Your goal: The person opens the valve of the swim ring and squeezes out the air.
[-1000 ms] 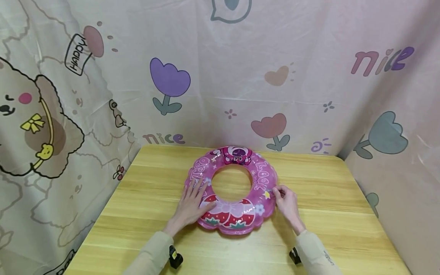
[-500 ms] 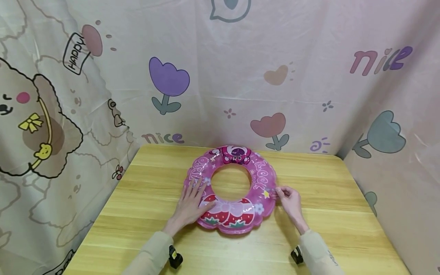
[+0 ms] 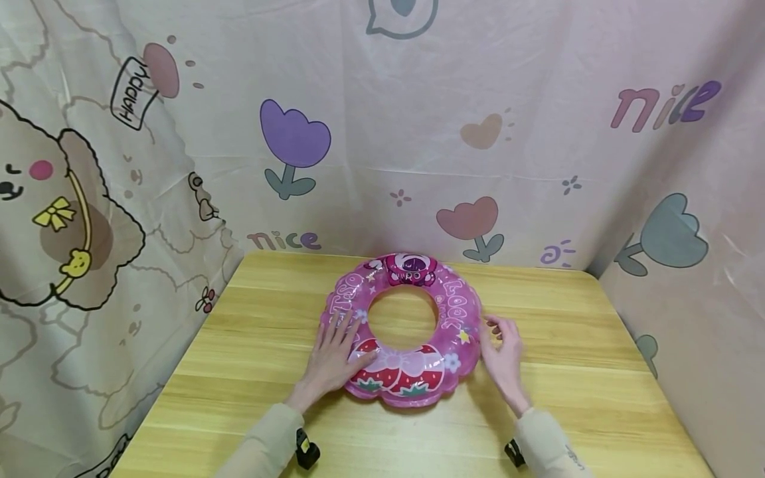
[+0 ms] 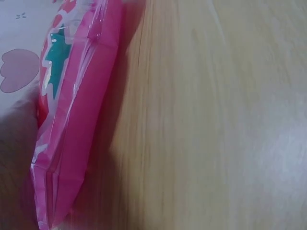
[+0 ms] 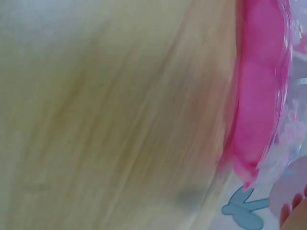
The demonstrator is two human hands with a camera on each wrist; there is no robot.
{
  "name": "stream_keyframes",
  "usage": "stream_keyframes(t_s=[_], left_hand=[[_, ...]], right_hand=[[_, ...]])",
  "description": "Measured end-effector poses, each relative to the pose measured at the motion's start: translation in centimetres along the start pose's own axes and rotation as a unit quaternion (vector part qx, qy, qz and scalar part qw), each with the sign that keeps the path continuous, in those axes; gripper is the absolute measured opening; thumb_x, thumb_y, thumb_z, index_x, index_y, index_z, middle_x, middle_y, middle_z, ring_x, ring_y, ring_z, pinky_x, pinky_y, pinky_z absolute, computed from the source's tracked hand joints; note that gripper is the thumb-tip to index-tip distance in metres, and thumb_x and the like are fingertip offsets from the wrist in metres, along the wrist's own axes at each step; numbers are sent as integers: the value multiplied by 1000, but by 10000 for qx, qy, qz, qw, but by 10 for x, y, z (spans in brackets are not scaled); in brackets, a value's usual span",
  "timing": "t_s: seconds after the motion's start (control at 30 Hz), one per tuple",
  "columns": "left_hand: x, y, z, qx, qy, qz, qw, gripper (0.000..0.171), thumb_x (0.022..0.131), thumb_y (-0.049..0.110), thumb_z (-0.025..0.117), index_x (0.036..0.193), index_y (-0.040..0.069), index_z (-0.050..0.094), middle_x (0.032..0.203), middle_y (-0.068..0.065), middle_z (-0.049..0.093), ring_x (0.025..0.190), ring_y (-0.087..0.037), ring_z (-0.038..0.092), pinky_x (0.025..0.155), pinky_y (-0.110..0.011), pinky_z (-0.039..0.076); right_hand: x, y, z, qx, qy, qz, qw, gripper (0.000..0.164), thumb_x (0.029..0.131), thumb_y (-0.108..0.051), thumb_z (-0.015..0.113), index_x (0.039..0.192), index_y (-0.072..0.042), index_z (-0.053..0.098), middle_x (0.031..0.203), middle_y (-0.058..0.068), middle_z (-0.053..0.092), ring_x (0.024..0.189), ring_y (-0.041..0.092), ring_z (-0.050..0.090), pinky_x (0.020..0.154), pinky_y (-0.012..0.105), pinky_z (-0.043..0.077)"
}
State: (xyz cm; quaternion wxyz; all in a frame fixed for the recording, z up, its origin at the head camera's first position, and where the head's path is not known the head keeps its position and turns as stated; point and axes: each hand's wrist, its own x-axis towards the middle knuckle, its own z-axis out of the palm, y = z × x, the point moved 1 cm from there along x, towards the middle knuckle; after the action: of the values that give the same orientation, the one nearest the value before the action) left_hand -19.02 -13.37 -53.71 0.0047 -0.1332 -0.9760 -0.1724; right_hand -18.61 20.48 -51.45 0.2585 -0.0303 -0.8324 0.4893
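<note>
A pink inflatable swim ring [image 3: 382,392] printed with strawberries, stars and a bear lies flat on the wooden table. My left hand [image 3: 330,355] rests on its left side, fingers spread and straight across the print. At the opposite edge is my right hand [image 3: 503,352], its thumb right along the ring's rim and its other fingers loosely curled, with a gap between them and the thumb. The left wrist view shows the ring's pink side [image 4: 88,110] close up. In the right wrist view, fingertips [image 5: 286,214] appear at the lower right, beyond the ring's edge [image 5: 261,96].
The light wooden table [image 3: 597,398] reaches back to a printed fabric curtain [image 3: 382,133], which also hangs at the left and right. A small black device [image 3: 307,451] sits at the left wrist and another black device [image 3: 514,453] at the right wrist.
My right hand's finger and thumb were together at the ring's right edge, drew slightly away to the right, then came back with the thumb apart from the fingers. My left hand stays put.
</note>
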Motion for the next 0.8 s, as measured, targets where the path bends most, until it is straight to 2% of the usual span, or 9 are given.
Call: stream_keyframes(t_s=[0.07,0.17,0.3,0.37,0.43,0.53,0.7,0.8], left_hand=[[0,2,0,19,-11,-32,10000,92,93,70,49,163,19,16,172,-9,5,159,-36,-3,128,-59,1],[-1,7,1,-20,70,-97,9999,91,94,69,50,162,18,19,172,-10,7,159,-37,-1,128,-60,1],[-2,13,5,67,129,-278,9995,92,93,73,46,162,18,19,172,-8,5,159,-35,-2,128,-59,-2],[-2,17,8,124,165,-347,9992,93,93,75,44,163,18,18,172,-8,5,159,-34,-3,128,-58,-4],[-2,21,10,130,224,-410,9988,94,93,76,43,163,19,17,172,-9,6,159,-34,-3,128,-57,-5],[-2,25,10,88,333,-436,9985,94,92,76,43,162,18,20,171,-12,9,159,-36,-1,128,-58,-5],[3,25,3,72,370,-349,9987,92,93,74,46,161,15,26,170,-14,15,159,-37,4,128,-60,-1],[14,21,-6,234,465,15,9986,89,94,70,48,160,15,27,170,-13,18,159,-37,8,128,-62,3]], right_hand=[[-4,-4,4,-75,-141,-501,9986,23,89,0,69,112,4,68,104,18,63,91,22,54,80,33,48],[-9,-9,10,-196,-449,-1325,9900,26,85,3,72,110,4,68,107,18,64,97,26,58,91,30,51],[-14,-14,19,-283,-1065,-2330,9662,28,83,1,74,111,1,69,115,17,66,108,27,61,105,22,47],[-16,-15,23,-331,-1441,-2641,9531,30,84,-2,76,113,-1,70,121,17,67,114,29,62,108,30,48],[-17,-16,26,-450,-1837,-2695,9442,33,86,-9,76,118,-3,69,131,16,65,123,31,60,111,40,47],[-17,-16,29,-800,-2299,-2530,9363,40,91,-22,74,126,-6,67,146,14,57,136,35,52,114,55,41],[-14,-18,33,-1404,-2846,-2240,9215,54,97,-38,65,140,-7,58,159,13,43,147,40,40,120,60,31],[-12,-21,36,-1693,-3069,-2200,9104,63,99,-44,60,147,-4,49,161,15,37,149,39,36,123,57,28]])
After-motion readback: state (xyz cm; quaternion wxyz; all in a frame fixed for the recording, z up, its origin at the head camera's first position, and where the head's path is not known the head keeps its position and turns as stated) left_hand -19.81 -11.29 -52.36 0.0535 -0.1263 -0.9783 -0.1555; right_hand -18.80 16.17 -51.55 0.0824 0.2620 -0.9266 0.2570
